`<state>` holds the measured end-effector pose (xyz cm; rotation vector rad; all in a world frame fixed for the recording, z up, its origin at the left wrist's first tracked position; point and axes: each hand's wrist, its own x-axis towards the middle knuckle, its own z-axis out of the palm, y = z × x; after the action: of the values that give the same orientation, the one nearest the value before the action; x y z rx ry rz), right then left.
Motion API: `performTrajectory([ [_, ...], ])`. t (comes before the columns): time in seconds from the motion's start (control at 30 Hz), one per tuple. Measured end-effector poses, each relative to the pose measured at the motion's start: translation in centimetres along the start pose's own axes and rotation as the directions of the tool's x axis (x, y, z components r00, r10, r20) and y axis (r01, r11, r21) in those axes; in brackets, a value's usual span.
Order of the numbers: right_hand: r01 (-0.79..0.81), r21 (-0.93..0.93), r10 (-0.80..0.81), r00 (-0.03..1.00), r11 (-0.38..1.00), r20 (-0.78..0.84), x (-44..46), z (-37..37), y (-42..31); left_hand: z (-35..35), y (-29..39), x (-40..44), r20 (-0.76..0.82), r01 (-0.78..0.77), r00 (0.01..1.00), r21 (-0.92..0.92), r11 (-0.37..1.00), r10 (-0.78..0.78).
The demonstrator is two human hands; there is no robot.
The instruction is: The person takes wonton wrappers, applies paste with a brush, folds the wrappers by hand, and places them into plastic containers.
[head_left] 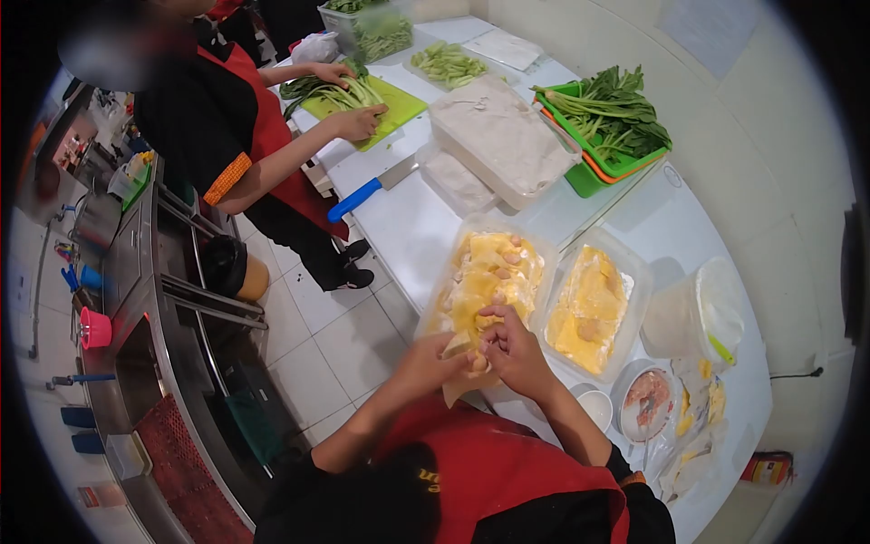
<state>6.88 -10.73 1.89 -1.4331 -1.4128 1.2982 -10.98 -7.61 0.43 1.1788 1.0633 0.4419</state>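
Close to my body, over the near end of a plastic tray, my left hand (433,364) and my right hand (513,349) are both closed on a small yellow wonton (464,344). Fingertips of both hands pinch its wrapper, and fingers hide part of it. Below and beyond them, the plastic tray (440,283) holds floured yellow wontons (480,263) with pinkish lumps showing. To the right, a second plastic container (638,272) holds flat yellow wrappers (594,286). A bowl of pink minced filling (649,396) sits further right, beside a small white cup (594,408).
Across the table, a co-worker's hands (358,122) rest on leafy greens on a green cutting board (399,98). A blue-handled knife (355,199) lies at the table edge. Covered tubs (507,136), a green basket of greens (594,181) and a plastic bag (693,435) stand around.
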Motion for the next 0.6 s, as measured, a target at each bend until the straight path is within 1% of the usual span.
performTrajectory([
  [0.03,0.024,-0.084,-0.025,1.000,0.996,-0.006,0.7,0.1,0.1,-0.1,0.7,-0.8,-0.122,-0.052,0.991,0.013,0.999,0.054],
  [0.07,0.036,-0.128,-0.040,0.999,0.991,-0.036,1.1,0.2,0.0,-0.2,1.2,-1.4,-0.243,-0.100,0.964,0.034,0.994,0.105],
  [0.1,0.043,-0.169,-0.054,0.996,0.985,-0.064,1.4,0.3,-0.1,-0.6,1.4,-1.9,-0.296,-0.209,0.915,0.236,0.949,0.275],
  [0.13,0.048,-0.212,-0.068,0.993,0.976,-0.091,1.5,0.4,-0.1,-0.9,1.5,-2.3,-0.310,-0.287,0.843,0.433,0.854,0.441],
  [0.17,0.064,-0.257,-0.088,0.992,0.964,-0.085,1.7,0.4,-0.1,-1.1,1.6,-2.7,-0.283,-0.334,0.753,0.614,0.715,0.594],
  [0.23,0.091,-0.344,-0.124,0.989,0.935,-0.076,1.8,0.5,-0.1,-0.7,2.3,-3.8,-0.027,-0.343,0.871,0.683,0.646,0.491],
  [0.27,0.116,-0.374,-0.152,0.986,0.920,-0.068,1.8,0.4,0.2,-0.2,2.4,-4.2,0.101,-0.357,0.905,0.708,0.609,0.414],
  [0.37,0.182,-0.467,-0.226,0.973,0.865,-0.039,2.5,0.2,0.8,0.8,0.5,-2.7,0.197,-0.379,0.880,0.840,0.388,0.432],
  [0.47,0.212,-0.570,-0.260,0.966,0.793,-0.003,2.4,0.1,1.1,0.8,0.7,-1.8,0.242,-0.380,0.883,0.871,0.311,0.402],
  [0.57,0.279,-0.655,-0.335,0.941,0.702,0.042,2.4,0.4,2.0,0.6,1.0,-0.7,0.295,-0.372,0.917,0.874,0.313,0.268],
  [0.6,0.299,-0.675,-0.363,0.931,0.675,0.050,2.3,0.6,2.4,0.4,0.9,-0.7,0.311,-0.392,0.905,0.875,0.285,0.290],
])
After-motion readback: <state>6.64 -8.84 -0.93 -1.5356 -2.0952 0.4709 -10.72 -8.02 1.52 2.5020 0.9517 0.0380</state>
